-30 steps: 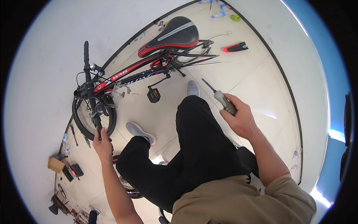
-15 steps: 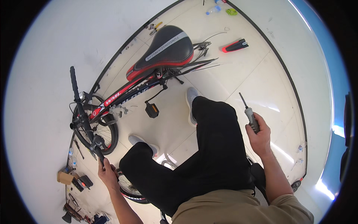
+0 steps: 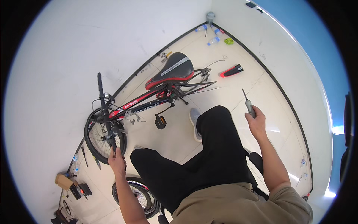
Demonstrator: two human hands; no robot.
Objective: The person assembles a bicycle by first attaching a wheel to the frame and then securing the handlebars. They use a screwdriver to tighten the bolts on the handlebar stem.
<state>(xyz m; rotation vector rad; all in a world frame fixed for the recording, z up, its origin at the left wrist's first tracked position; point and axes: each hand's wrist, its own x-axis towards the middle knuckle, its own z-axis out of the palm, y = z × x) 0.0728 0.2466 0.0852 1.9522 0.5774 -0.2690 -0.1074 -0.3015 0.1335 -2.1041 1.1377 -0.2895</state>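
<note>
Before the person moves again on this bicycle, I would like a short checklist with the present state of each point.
1. Left hand grips the near end of the handlebar: ok.
2. Right hand holds the screwdriver, shaft pointing up, away from the body: ok.
3. Bicycle stands upright beside the wall: ok, but what supports it cannot tell.
4. Pedal is free of the grey shoe: ok.
5. Loose wheel lies close by the person's left leg: not ok.
6. Screwdriver tip type: cannot tell.
</note>
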